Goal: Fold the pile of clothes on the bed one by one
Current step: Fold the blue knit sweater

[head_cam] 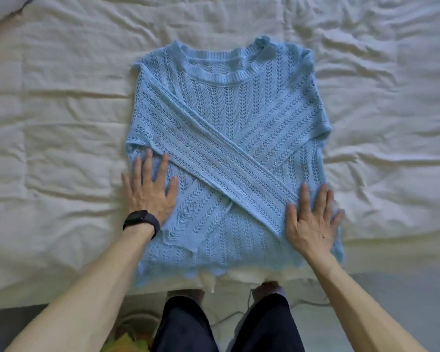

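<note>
Flat on the wrinkled cream quilted bed (61,123), near its front edge: a light-blue open-knit sweater (226,148), neckline away, both sleeves crossed over the front in an X. Left hand (150,191) (black smartwatch (140,219) at the wrist) spread flat, fingers straight, pressing the lower left part. Right hand (313,222) likewise flat and splayed on the lower right edge, gripping nothing.

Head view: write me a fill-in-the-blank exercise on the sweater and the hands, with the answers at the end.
The blue sweater lies on the white bedding with its two sleeves ____ over its front. The left hand and right hand both press flat on the ____. The black watch is worn on the ____ wrist.
Missing words: crossed; sweater; left.
</note>
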{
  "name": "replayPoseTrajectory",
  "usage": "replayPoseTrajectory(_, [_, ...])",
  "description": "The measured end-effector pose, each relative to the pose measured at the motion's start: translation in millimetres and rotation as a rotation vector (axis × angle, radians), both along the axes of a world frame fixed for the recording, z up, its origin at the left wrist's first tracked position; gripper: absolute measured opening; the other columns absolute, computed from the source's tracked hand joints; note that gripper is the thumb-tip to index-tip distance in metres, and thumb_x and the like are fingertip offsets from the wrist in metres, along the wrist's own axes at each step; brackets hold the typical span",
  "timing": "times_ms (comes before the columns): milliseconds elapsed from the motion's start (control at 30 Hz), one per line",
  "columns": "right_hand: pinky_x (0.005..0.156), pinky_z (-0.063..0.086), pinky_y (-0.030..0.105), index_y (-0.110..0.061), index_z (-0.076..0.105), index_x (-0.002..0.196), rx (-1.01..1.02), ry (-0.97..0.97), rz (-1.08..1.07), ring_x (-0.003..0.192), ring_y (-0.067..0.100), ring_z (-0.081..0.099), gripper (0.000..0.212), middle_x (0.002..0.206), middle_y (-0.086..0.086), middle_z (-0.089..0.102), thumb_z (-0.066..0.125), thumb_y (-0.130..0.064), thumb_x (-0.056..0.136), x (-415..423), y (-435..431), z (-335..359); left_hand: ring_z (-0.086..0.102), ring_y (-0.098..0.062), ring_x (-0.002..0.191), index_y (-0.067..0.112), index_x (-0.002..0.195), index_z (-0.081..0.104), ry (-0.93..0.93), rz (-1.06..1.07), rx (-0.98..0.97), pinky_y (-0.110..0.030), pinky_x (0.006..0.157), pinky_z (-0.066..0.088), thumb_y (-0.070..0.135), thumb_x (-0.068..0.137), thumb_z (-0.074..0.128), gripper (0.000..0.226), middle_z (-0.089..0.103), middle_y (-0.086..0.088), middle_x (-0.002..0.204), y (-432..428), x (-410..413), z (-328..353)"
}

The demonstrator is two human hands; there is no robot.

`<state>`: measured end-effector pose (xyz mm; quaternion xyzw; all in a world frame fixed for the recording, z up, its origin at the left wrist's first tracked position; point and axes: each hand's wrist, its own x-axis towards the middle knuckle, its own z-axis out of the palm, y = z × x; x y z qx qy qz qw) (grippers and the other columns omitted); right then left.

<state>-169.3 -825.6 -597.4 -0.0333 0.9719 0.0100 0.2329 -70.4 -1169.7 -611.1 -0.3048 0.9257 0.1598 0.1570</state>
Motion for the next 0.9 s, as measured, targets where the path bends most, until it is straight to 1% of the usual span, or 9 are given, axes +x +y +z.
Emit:
replayPoseTrajectory(100, [0.122,0.014,0.051,-0.019,0.026,0.161,-0.201,0.110,-0.286,0.152,0.034,0.017,0.069,0.166,0.019,0.018,0.043,-0.049,0.101,17,31,18,0.030,-0.041,0.144,0.014,0.156,0.033,0.092,0.315,0.057,-0.053,0.116,0.022,0.049,0.094,0.047,0.072,0.028,-0.022,0.159,29,65,20])
replayPoseTrajectory(167, [0.116,0.024,0.048,-0.009,0.035,0.154,-0.324,0.152,-0.462,0.140,0.039,0.036,0.068,0.152,0.024,0.039,0.057,-0.041,0.098,31,54,25,0.043,-0.046,0.131,0.002,0.147,0.043,0.112,0.498,0.088,-0.053,0.109,0.033,0.038,0.093,0.063,0.068,0.044,-0.029,0.145,55,107,28])
replayPoseTrajectory(267, [0.104,0.042,0.049,-0.008,0.052,0.131,-0.410,0.012,-0.739,0.118,0.038,0.057,0.055,0.125,0.020,0.061,0.070,-0.032,0.085,42,87,24,0.054,-0.044,0.114,0.000,0.127,0.053,0.101,0.723,0.168,-0.048,0.096,0.042,0.036,0.087,0.076,0.058,0.058,-0.026,0.121,79,148,27])
replayPoseTrajectory(367, [0.098,0.049,0.049,-0.012,0.056,0.121,-0.447,-0.203,-0.774,0.105,0.032,0.063,0.044,0.115,0.014,0.067,0.073,-0.023,0.082,43,113,15,0.061,-0.029,0.096,0.014,0.112,0.055,0.125,1.014,0.427,-0.035,0.082,0.045,0.044,0.085,0.076,0.045,0.063,-0.004,0.101,85,162,20])
replayPoseTrajectory(500, [0.077,0.048,0.032,-0.011,0.070,0.113,-0.625,-0.326,-0.695,0.086,0.021,0.061,0.024,0.101,0.011,0.071,0.074,-0.019,0.091,48,144,12,0.062,-0.025,0.085,0.016,0.096,0.067,-0.079,0.902,0.556,-0.031,0.077,0.042,0.042,0.090,0.072,0.028,0.066,-0.005,0.093,89,182,10])
replayPoseTrajectory(600, [0.071,0.047,0.032,-0.009,0.064,0.122,-0.801,-0.353,-0.800,0.079,0.019,0.059,0.024,0.092,0.006,0.064,0.064,-0.017,0.099,57,159,29,0.062,-0.023,0.083,0.013,0.101,0.068,-0.081,0.846,0.571,-0.031,0.080,0.044,0.036,0.092,0.071,0.025,0.067,-0.007,0.097,96,196,20])
replayPoseTrajectory(733, [0.071,0.051,0.028,-0.019,0.063,0.103,-0.973,-0.399,-0.935,0.072,0.013,0.072,0.004,0.088,-0.001,0.071,0.059,-0.017,0.102,71,171,70,0.066,-0.030,0.093,0.003,0.115,0.067,0.097,0.998,0.716,-0.044,0.090,0.053,0.028,0.094,0.070,0.032,0.071,-0.013,0.103,106,221,60])
replayPoseTrajectory(833, [0.073,0.051,0.029,-0.022,0.062,0.100,-1.053,-0.377,-0.965,0.077,0.014,0.072,0.007,0.090,-0.002,0.071,0.059,-0.017,0.103,82,172,107,0.067,-0.020,0.061,0.009,0.099,0.067,0.211,1.091,0.767,-0.032,0.064,0.055,0.027,0.097,0.067,0.018,0.072,-0.008,0.078,110,236,101])
replayPoseTrajectory(900, [0.072,0.050,0.029,-0.022,0.061,0.099,-1.079,-0.345,-0.978,0.079,0.017,0.069,0.008,0.091,0.000,0.069,0.058,-0.016,0.103,89,172,129,0.064,-0.012,0.050,0.012,0.097,0.064,0.274,1.124,0.776,-0.023,0.050,0.053,0.025,0.099,0.064,0.013,0.069,-0.007,0.078,113,243,125])
